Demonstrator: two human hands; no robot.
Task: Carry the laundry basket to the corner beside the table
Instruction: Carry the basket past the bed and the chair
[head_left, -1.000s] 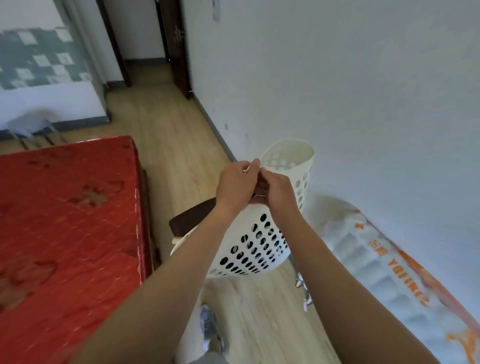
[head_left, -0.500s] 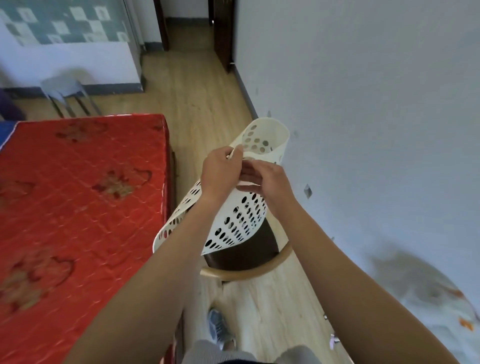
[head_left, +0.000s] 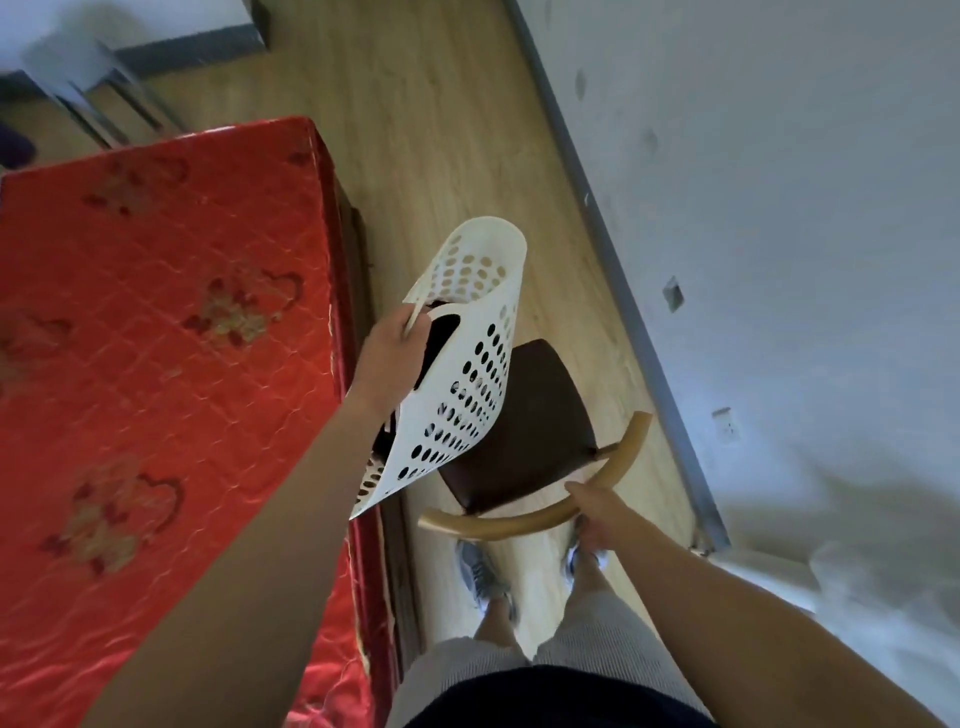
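The white perforated laundry basket (head_left: 467, 374) hangs tilted in the air over the gap between the bed and a chair. My left hand (head_left: 392, 358) grips its rim handle from the left side. My right hand (head_left: 597, 506) has left the basket and closes around the curved wooden backrest of the chair (head_left: 524, 431), which has a dark brown seat and stands directly under the basket. No table is in view.
A red quilted mattress (head_left: 156, 364) fills the left. The white wall (head_left: 779, 208) with its grey skirting runs along the right, leaving a narrow strip of wooden floor (head_left: 441, 130). A grey stool (head_left: 88, 78) stands far left. My feet are behind the chair.
My right hand let go of the basket and dropped to grip the chair's backrest. The basket now hangs from my left hand alone. The view tilted further down.
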